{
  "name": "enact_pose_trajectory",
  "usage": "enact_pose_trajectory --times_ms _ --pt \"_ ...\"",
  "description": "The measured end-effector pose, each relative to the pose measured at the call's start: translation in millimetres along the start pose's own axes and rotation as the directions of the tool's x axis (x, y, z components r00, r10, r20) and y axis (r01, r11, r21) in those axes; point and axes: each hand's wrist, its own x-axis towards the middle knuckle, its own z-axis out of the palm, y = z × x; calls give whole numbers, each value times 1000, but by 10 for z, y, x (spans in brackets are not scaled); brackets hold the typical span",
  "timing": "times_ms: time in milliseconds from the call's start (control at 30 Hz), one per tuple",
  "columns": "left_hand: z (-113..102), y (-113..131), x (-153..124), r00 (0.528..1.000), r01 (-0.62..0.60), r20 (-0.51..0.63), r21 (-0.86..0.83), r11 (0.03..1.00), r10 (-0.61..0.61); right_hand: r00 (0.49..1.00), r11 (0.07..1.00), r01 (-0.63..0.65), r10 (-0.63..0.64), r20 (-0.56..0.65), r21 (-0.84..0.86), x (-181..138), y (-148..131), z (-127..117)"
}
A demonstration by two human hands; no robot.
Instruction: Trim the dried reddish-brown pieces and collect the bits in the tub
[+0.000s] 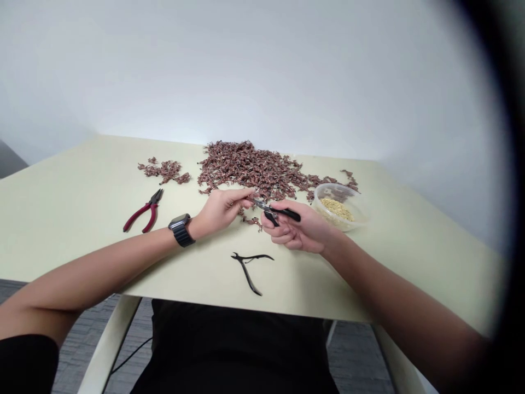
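My right hand [296, 227] is closed around black-handled pliers [287, 212], whose metal jaws point left. At the jaw tips, my left hand [223, 210] pinches a small reddish-brown piece, mostly hidden by the fingers. Similar small reddish-brown pieces [250, 164] form a large heap just beyond both hands, and a few lie right under the fingertips. On the table in front of me rest slim black nippers [248, 268] with their handles spread.
Red-handled pliers [143, 213] lie at the left, below a smaller pile of brown pieces [166, 171]. A clear plastic bowl [361, 221] holding small golden bits [337, 209] stands beside my right wrist. The pale table [74, 219] meets a white wall at the back.
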Motion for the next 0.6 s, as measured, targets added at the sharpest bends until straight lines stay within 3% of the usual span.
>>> enact_pose_trajectory --times_ms 67,133,233,333,433,600 --pt "26 7 16 997 74 4 -115 991 -74 995 988 61 -71 -69 -142 18 22 -13" --pt "62 30 32 987 162 36 -284 945 -158 948 902 162 -255 -192 -400 52 68 -21" --pt "101 84 41 970 244 119 -444 862 -213 793 647 173 -538 -284 -743 104 141 -35" --pt "117 126 27 963 269 171 -508 818 -210 712 398 55 -659 -244 -916 129 182 -58" --pt "121 141 9 959 280 189 -529 801 -210 698 264 6 -692 -185 -964 129 190 -83" --pt "121 160 4 958 282 191 -524 804 -212 696 192 -6 -704 -142 -981 114 184 -94"
